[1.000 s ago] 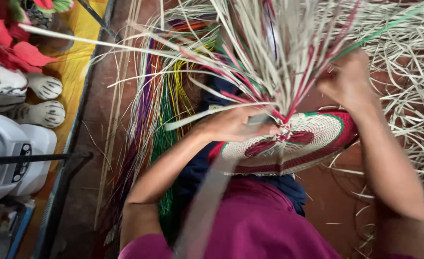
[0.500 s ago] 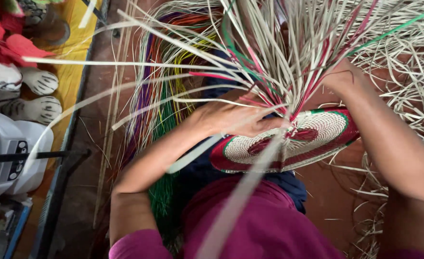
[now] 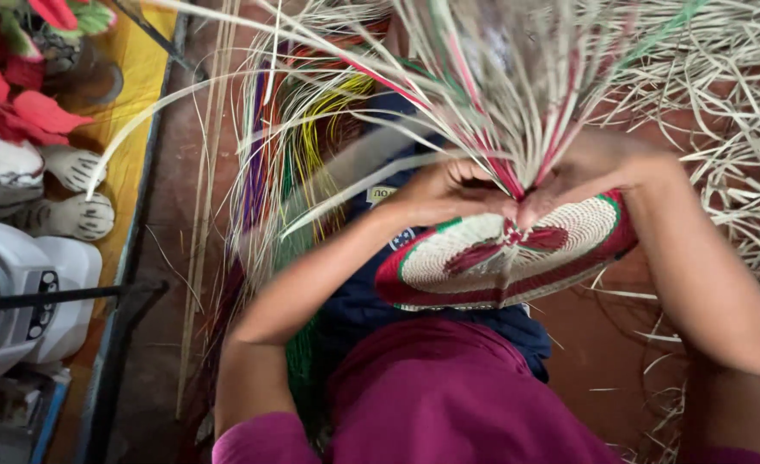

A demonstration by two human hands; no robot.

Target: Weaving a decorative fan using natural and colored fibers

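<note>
A round woven mat (image 3: 500, 258) in cream, red and green rests on my lap, tilted toward me. Long loose strands (image 3: 517, 94) in cream, red and green fan upward from its far edge. My left hand (image 3: 444, 191) and my right hand (image 3: 591, 167) meet at the base of that fan, both closed on strands where they leave the weave. The fingertips are partly hidden by the strands.
A bundle of dyed fibres (image 3: 290, 172) in purple, orange, yellow and green lies on the floor to the left. Loose pale straw (image 3: 741, 155) covers the right side. A white fan unit (image 3: 19, 292), a striped plush toy (image 3: 45, 185) and a yellow cloth (image 3: 135, 94) sit far left.
My right hand came down and in toward the left hand, so both now pinch the strand base together. The loose strands swung and the blurred strip across the front is gone.
</note>
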